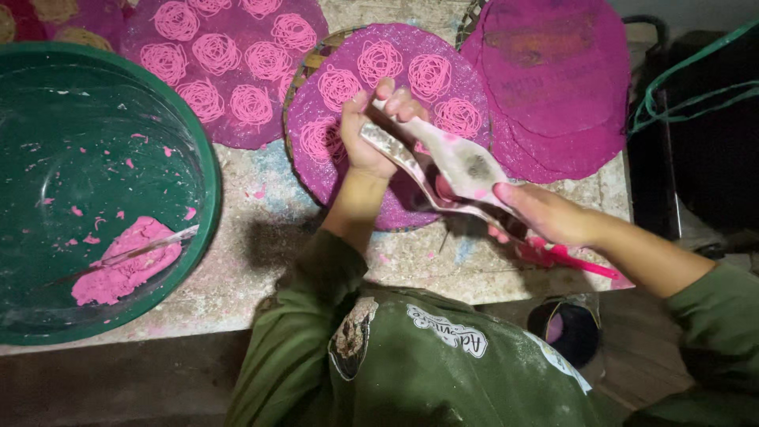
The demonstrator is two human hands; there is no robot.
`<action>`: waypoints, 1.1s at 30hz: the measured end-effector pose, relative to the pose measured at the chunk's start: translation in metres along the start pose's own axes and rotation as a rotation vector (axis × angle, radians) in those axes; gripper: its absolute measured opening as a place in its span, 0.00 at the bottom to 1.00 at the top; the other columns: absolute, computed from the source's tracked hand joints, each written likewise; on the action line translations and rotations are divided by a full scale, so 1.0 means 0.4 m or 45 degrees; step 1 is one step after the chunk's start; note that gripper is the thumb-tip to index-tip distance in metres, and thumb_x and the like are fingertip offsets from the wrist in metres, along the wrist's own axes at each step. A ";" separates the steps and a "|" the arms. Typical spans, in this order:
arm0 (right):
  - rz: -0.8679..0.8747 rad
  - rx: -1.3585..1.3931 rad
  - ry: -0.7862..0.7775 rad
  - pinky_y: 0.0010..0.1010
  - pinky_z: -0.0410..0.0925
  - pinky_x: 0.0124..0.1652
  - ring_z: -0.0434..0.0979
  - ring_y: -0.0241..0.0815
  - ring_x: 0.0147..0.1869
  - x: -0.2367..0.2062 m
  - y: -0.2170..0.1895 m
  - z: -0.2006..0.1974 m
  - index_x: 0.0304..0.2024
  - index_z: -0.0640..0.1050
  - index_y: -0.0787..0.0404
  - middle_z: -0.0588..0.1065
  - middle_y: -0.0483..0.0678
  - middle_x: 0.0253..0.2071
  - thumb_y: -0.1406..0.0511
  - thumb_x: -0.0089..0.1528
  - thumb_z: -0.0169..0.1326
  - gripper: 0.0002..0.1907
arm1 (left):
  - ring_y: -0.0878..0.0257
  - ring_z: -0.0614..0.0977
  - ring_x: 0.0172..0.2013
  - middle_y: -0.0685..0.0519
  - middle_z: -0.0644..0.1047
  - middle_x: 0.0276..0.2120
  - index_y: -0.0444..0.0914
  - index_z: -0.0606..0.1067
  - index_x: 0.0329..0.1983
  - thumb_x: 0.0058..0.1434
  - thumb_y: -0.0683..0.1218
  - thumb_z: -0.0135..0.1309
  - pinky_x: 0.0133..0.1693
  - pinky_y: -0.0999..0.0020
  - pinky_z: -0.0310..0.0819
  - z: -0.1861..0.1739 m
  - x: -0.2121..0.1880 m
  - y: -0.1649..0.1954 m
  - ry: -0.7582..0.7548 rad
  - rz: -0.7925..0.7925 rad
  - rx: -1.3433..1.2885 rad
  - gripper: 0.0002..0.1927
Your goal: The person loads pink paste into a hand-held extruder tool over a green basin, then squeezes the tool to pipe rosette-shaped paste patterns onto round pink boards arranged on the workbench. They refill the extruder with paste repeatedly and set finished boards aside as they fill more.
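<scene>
My left hand (370, 126) and my right hand (541, 212) both grip a hinged metal press (451, 162) smeared with pink dough, its two long arms spread apart. I hold it above a round woven tray (341, 186) covered in purple cloth, which carries several pink coils of squeezed dough (379, 62). My left hand closes on the upper ends of the arms, my right on the lower end. Pink dough sticks out below my right hand (565, 257).
A big green basin (207, 158) at the left holds a lump of pink dough (122, 261) with a knife-like tool (134, 251) in it. A second tray of coils (229, 71) and stacked purple mats (557, 79) lie at the back. A dark cup (565, 328) stands below the table edge.
</scene>
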State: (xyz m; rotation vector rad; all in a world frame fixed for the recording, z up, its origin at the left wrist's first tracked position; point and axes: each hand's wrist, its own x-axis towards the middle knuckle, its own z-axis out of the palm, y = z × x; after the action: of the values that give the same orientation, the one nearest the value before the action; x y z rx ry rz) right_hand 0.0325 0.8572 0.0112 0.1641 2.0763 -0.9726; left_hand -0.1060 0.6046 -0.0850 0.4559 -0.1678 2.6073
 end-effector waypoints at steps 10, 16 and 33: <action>-0.014 -0.053 0.085 0.39 0.74 0.37 0.79 0.46 0.31 -0.002 -0.026 0.040 0.35 0.80 0.63 0.79 0.51 0.28 0.39 0.65 0.27 0.41 | 0.63 0.74 0.35 0.59 0.70 0.29 0.45 0.66 0.36 0.68 0.58 0.45 0.49 0.60 0.71 -0.053 -0.020 -0.009 0.070 0.012 -0.006 0.14; -0.161 -0.210 0.332 0.41 0.70 0.35 0.76 0.46 0.31 0.020 -0.048 0.054 0.39 0.79 0.63 0.77 0.52 0.27 0.39 0.65 0.30 0.38 | 0.63 0.74 0.35 0.59 0.69 0.29 0.44 0.66 0.36 0.69 0.59 0.44 0.49 0.60 0.72 -0.060 0.034 0.030 -0.047 -0.039 -0.007 0.15; -0.348 0.078 0.285 0.33 0.65 0.31 0.71 0.38 0.30 0.045 0.006 0.042 0.42 0.75 0.62 0.72 0.46 0.27 0.47 0.70 0.38 0.27 | 0.58 0.81 0.37 0.50 0.80 0.34 0.34 0.74 0.39 0.60 0.64 0.31 0.44 0.61 0.77 -0.056 0.037 0.053 0.641 -0.226 0.459 0.32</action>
State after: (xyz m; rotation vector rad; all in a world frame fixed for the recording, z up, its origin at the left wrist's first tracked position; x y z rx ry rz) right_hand 0.0320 0.8436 -0.0093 0.0210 2.3169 -1.2303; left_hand -0.1350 0.5970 -0.1016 -0.0776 0.4924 2.4854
